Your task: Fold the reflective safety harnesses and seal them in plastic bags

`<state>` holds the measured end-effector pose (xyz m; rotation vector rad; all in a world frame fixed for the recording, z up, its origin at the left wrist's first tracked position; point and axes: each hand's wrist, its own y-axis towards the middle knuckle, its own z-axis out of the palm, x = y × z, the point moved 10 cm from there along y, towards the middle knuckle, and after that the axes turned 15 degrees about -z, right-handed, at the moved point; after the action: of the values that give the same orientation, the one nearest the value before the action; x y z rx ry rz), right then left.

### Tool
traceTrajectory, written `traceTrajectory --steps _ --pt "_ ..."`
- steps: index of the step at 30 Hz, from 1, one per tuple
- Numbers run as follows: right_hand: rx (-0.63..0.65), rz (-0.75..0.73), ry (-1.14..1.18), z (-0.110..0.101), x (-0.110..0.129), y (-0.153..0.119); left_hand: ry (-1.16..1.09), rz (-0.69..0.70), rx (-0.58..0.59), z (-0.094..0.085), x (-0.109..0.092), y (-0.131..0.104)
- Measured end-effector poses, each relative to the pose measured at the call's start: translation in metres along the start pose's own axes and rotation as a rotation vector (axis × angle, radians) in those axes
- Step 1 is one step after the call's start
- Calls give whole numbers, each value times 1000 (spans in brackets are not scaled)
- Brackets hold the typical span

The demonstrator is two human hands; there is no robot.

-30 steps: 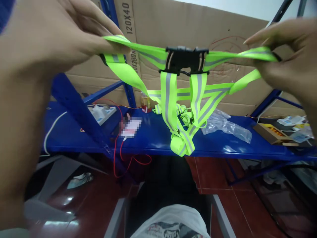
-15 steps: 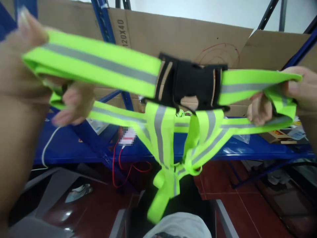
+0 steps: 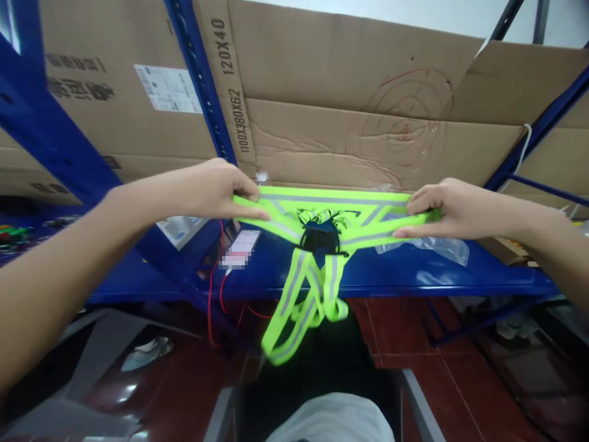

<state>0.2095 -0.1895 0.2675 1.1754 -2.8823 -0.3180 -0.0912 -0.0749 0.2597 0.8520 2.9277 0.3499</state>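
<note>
A neon yellow-green reflective harness with grey stripes is stretched between my two hands above the blue shelf. My left hand is closed on its left end, thumb toward me. On the opposite end, my right hand grips the strap with bent fingers. A black buckle sits fastened at the middle of the near strap. Below it, loose strap loops dangle past the shelf's front edge. Behind the buckle lie more neon straps, partly hidden by the harness.
On the blue shelf rest a phone with a red cable, clear plastic bags and a small box. Cardboard lines the back. Blue posts stand left. A grey chair surrounds my lap.
Both hands have moved away from my head and down toward the shelf, carrying the harness. The buckle has dropped, and the view has tilted to show more of the cardboard.
</note>
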Motion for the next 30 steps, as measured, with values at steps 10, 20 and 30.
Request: traceTrajectory --steps 10,20,30 --pt "-124 194 -211 34 -106 37 75 -73 -67 25 12 78" --pt "-229 376 -45 111 -227 52 -593 -174 -253 87 68 162" --pt "-365 595 -52 206 -234 54 -279 -299 -359 202 57 163"
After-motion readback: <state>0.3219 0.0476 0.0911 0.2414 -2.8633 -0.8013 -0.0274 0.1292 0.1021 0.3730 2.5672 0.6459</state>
